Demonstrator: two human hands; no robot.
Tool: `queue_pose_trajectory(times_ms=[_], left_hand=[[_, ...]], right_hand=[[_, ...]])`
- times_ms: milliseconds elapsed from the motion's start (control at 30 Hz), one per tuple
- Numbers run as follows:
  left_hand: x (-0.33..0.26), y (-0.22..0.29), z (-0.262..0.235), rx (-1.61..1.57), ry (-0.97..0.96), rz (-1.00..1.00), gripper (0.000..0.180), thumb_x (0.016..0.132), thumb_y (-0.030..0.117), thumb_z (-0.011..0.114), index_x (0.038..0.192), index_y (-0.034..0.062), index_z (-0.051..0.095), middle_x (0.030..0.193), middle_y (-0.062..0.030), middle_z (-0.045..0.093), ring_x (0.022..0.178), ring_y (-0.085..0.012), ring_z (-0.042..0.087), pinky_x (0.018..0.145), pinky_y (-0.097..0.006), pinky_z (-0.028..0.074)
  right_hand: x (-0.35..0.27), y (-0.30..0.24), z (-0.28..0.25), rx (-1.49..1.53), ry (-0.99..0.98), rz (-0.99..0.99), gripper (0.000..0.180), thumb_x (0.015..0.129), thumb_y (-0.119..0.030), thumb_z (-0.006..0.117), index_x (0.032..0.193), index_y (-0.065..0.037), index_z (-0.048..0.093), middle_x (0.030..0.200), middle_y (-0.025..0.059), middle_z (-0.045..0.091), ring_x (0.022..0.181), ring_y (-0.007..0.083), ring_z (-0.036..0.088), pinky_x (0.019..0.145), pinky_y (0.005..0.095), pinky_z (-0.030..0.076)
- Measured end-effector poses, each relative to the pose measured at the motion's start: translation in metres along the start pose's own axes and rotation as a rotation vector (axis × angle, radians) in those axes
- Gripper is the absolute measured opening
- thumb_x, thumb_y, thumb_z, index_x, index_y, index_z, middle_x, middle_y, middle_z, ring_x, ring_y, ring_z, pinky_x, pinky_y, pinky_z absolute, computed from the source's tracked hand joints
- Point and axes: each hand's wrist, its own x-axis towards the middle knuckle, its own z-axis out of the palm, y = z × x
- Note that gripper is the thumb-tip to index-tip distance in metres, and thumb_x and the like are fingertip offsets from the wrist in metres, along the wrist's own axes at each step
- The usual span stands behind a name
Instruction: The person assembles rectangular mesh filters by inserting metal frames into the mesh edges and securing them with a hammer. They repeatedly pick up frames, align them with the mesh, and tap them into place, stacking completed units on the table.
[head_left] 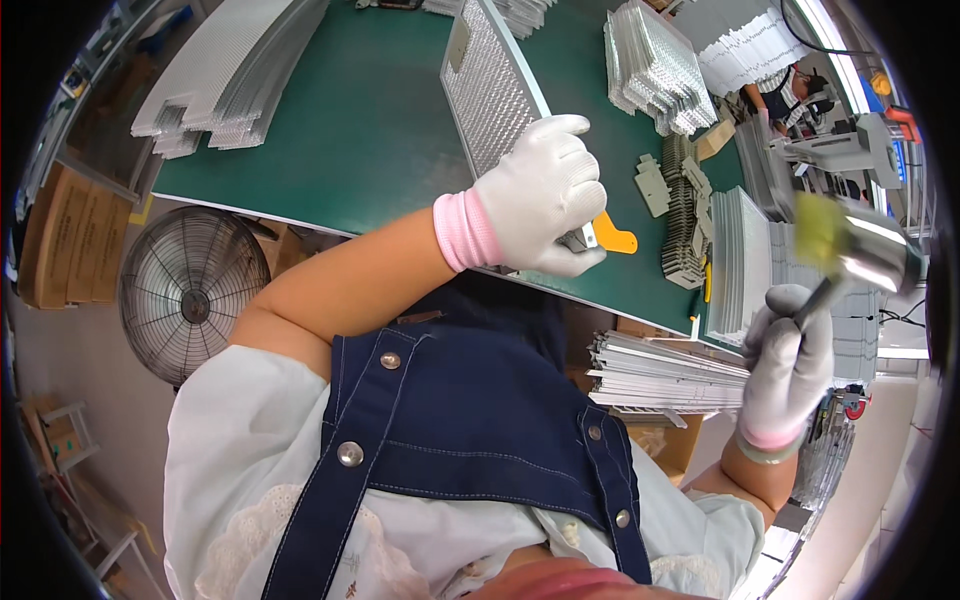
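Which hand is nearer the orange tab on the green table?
Left. The left hand grips the finned metal panel right beside the orange tab; the right hand holds a mallet off the table's edge.

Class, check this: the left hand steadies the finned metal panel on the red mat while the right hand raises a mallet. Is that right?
Not quite: the head view shows a green mat, not red. The left hand does steady the panel, and the right hand raises the mallet.
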Motion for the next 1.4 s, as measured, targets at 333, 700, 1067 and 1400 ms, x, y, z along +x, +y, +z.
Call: queue_pose_trajectory(times_ms=[333,700,1067,1400], left_hand=[[-0.003,-0.003,0.008,-0.016,0.063,0.012,0.035,0.058,0.029,0.08,0.065,0.0091,0.051,0.063,-0.0062,0.047,0.063,-0.0276,0.05,0.093,-0.051,0.044],[-0.003,-0.003,-0.003,0.021,0.043,0.009,0.036,0.058,0.03,0.08,0.068,0.0095,0.052,0.066,-0.0062,0.049,0.065,-0.0273,0.051,0.095,-0.052,0.044],[0.01,-0.02,0.013,0.017,0.024,-0.005,0.046,0.06,0.042,0.08,0.072,0.0071,0.052,0.08,-0.0101,0.052,0.086,-0.033,0.057,0.098,-0.054,0.04],[0.008,-0.013,0.014,0.066,-0.01,-0.097,0.041,0.06,0.037,0.079,0.072,0.0067,0.054,0.078,-0.0107,0.051,0.082,-0.0324,0.054,0.102,-0.068,0.029]], right_hand=[[0.004,0.004,0.025,-0.288,-0.25,0.002,0.015,0.087,-0.017,0.065,0.085,-0.005,0.055,0.068,0.0159,0.056,0.063,0.0356,0.058,0.057,0.0412,0.045],[0.009,0.045,0.046,-0.078,-0.393,0.21,0.016,0.093,-0.019,0.06,0.097,-0.003,0.06,0.062,0.0091,0.052,0.054,0.0216,0.056,0.054,0.0349,0.046],[0.07,0.228,0.172,-0.099,0.349,0.064,0.034,0.094,-0.026,0.06,0.117,-0.001,0.062,0.108,0.017,0.064,0.103,0.0287,0.06,0.095,0.0385,0.046],[0.235,0.278,-0.144,-0.831,0.514,-0.185,0.031,0.093,-0.017,0.059,0.119,0.0,0.06,0.121,0.0136,0.061,0.112,0.0258,0.059,0.097,0.0398,0.047]])
